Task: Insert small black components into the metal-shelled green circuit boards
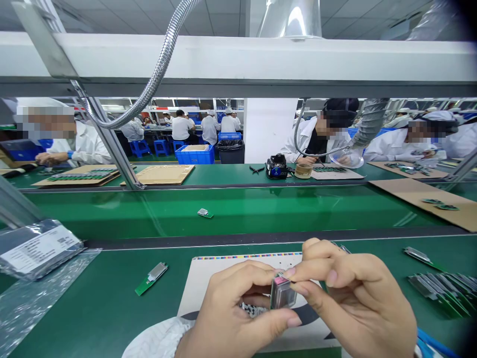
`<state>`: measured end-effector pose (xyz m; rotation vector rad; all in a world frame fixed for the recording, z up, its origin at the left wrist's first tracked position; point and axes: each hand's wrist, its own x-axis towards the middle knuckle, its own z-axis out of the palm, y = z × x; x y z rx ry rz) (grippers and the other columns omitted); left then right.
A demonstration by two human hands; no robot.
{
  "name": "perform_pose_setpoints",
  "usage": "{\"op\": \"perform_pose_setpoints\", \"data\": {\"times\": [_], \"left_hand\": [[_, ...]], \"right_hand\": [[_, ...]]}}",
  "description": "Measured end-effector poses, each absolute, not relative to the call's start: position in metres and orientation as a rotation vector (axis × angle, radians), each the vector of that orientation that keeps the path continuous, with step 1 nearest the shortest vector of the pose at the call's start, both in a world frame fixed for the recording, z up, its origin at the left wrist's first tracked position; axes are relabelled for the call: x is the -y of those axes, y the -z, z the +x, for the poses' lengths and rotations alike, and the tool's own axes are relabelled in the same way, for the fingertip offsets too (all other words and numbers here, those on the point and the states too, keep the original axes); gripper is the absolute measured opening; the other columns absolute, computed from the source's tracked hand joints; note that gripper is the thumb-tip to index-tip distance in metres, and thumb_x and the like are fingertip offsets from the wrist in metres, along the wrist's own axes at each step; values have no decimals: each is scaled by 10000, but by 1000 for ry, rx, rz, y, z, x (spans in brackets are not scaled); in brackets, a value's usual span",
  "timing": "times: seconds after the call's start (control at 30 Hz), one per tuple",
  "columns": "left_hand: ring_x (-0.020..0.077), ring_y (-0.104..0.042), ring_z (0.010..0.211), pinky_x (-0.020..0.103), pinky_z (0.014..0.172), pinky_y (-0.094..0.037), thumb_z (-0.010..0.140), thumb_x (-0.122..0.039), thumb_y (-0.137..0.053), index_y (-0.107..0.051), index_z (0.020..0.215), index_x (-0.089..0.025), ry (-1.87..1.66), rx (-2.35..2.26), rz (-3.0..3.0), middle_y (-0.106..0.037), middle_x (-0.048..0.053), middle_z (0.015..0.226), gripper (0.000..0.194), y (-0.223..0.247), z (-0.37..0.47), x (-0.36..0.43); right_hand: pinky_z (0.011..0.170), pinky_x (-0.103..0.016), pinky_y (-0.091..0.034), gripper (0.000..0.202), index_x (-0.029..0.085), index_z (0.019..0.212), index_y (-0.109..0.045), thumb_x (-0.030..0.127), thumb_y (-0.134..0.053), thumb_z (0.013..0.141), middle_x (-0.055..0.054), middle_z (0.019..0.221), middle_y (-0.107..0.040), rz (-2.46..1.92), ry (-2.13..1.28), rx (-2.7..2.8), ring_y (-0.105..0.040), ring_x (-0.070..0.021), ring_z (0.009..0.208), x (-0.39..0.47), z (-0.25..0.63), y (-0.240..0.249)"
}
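Note:
My left hand (238, 308) grips a small circuit module (282, 293) with a grey metallic face and a pink patch near its top. The thumb and fingers of my right hand (346, 288) pinch together at the module's upper right edge; whether they hold a separate small piece cannot be made out. Both hands are above a white printed sheet (201, 278) on the green bench. A single green board with a metal part (152, 277) lies left of the sheet. Several similar boards (441, 291) are bunched at the right.
Beyond the bench runs a green belt (261, 211) carrying one small board (204, 213). A labelled bag (39, 248) lies at the left. Cardboard (421, 196) with boards is at back right. Across the belt, people in white work. A metal hose (164, 59) hangs overhead.

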<state>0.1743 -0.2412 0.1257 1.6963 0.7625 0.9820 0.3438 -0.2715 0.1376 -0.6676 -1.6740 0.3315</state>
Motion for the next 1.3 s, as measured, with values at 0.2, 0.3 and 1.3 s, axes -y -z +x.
{"op": "perform_pose_setpoints", "data": {"times": [0.2,0.3,1.3], "left_hand": [[199,-642,712,241,598,-524,629,-251,-803,-733,806,-247,-983,-820,1766,-711,38,793,190,-129,174,242],[193,-647,693,241,591,-534,637,-286,-797,-727,796,-241,-981,-843,1754,-713,36,779,179,-131,175,242],[166,-688,845,254,768,-579,688,-190,-758,-554,1053,-275,-1133,-695,1809,-692,9,987,427,-113,191,221]], "right_hand": [[692,-315,-433,183,248,891,-391,250,-485,1048,34,816,-646,-715,-258,1711,-514,-169,672,273,344,-139],[729,-311,-470,154,260,1047,-408,295,-555,1018,-32,969,-607,-674,-402,1680,-538,-204,867,273,347,-135],[800,-248,-434,124,272,973,-589,385,-542,992,3,1022,-549,-960,-590,1885,-529,-186,957,254,379,-136]]}}
